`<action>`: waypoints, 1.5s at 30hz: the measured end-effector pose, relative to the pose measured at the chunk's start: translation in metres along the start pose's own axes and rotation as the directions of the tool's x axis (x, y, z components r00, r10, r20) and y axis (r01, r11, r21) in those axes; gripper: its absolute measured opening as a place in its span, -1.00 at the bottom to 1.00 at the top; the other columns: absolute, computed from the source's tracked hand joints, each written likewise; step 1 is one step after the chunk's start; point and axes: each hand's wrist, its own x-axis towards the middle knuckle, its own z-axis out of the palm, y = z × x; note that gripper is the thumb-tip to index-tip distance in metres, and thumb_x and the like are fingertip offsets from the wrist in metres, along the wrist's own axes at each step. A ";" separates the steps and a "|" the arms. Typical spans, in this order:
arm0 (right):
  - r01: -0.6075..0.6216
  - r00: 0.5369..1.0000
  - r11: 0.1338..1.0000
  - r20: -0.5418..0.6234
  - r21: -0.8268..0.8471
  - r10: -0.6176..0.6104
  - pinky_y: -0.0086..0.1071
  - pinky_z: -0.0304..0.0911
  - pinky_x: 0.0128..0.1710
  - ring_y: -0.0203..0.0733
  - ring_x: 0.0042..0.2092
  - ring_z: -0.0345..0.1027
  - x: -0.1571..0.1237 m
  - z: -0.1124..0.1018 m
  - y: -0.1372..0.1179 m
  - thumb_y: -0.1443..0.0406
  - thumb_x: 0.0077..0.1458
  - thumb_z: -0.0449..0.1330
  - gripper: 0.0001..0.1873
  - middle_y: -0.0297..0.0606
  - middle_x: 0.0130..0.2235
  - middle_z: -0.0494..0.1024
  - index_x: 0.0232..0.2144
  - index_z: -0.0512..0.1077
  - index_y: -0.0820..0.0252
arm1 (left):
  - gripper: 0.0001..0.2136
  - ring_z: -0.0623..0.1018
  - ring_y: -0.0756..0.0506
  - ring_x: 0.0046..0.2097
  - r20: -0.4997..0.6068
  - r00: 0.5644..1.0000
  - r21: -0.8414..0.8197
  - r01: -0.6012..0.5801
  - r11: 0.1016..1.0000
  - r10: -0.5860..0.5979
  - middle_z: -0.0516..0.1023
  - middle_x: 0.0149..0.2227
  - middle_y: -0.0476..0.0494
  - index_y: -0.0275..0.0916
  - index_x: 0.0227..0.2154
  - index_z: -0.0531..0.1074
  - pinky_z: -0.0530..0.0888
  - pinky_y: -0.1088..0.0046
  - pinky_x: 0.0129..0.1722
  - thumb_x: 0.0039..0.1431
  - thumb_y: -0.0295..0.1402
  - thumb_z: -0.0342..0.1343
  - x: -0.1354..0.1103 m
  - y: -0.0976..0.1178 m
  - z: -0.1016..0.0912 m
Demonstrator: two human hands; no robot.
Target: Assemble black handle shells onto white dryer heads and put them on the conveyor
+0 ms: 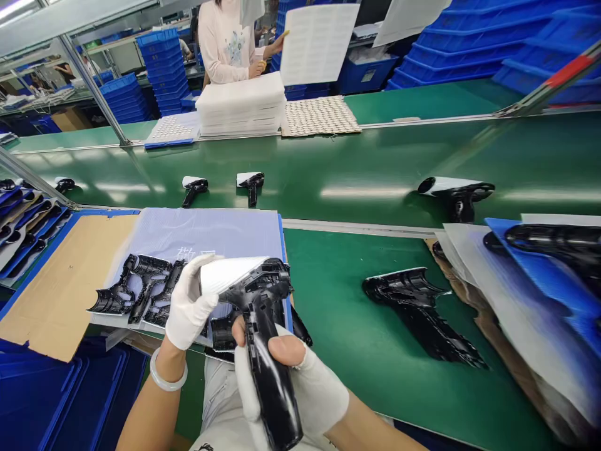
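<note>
Both my gloved hands hold a black hair dryer housing [270,351] with a white barrel end, tilted in front of me. My left hand [188,307] grips the white end. The fingers of my right hand [314,385] wrap round the black handle, with bare thumb and fingertip showing. Several black half shells [150,279] lie on a pale sheet [220,228] just beyond and left of my hands, partly hidden by them. A separate black half shell [422,313] rests on the green bench to the right.
Across the green conveyor [347,169] lie several black-and-white housings [251,185]. A person [228,44] opposite holds a white sheet [319,44] behind a paper stack [241,106]. Layered sheets with black parts [530,300] stand at right; cardboard [70,269] lies at left.
</note>
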 end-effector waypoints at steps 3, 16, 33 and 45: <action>0.039 0.999 0.996 0.030 -0.080 -0.037 -0.48 0.20 -0.56 -0.26 -0.58 0.36 -0.002 -0.011 0.006 -0.02 -0.12 0.28 -0.42 -0.24 -0.53 0.53 -0.16 0.27 0.21 | -0.54 0.52 -0.25 0.08 -0.015 0.999 0.005 -0.038 0.999 0.038 0.56 0.02 -0.21 -0.13 0.04 0.42 0.40 0.18 0.14 0.14 -0.03 0.22 -0.004 0.004 0.005; 0.001 0.997 0.678 -0.048 -0.735 -0.053 -0.40 0.26 -0.46 -0.28 -0.48 0.21 -0.009 -0.035 -0.016 0.32 -0.19 0.28 -0.82 -0.36 -0.56 0.39 -0.43 0.44 0.22 | -0.35 0.53 -0.21 0.03 -0.077 0.990 0.159 -0.106 0.982 0.119 0.53 -0.03 -0.18 -0.12 0.00 0.38 0.41 0.21 0.11 -0.18 -0.08 0.46 -0.020 0.031 0.043; 0.304 0.952 0.047 0.303 -0.951 -0.040 -0.42 0.02 -0.44 -0.32 -0.47 -0.07 -0.026 -0.094 -0.035 0.43 -0.04 0.03 -0.69 -0.43 -0.62 0.00 -0.70 0.01 0.15 | -0.57 0.56 -0.23 -0.04 -0.181 0.983 0.261 0.086 0.962 -0.038 0.58 -0.06 -0.20 -0.15 -0.01 0.46 0.46 0.22 0.03 0.25 0.04 0.03 -0.041 0.050 0.114; 0.442 0.865 -0.043 0.439 -0.896 -0.243 -0.48 0.23 -0.44 -0.36 -0.55 0.09 -0.034 -0.094 -0.033 0.48 -0.03 0.13 -0.66 -0.49 -0.68 0.17 -0.74 0.19 0.16 | -0.22 0.55 -0.23 0.01 -0.292 0.956 0.320 0.138 0.937 -0.041 0.55 -0.02 -0.20 -0.14 0.09 0.39 0.47 0.29 0.03 -0.23 0.00 0.45 -0.058 0.066 0.127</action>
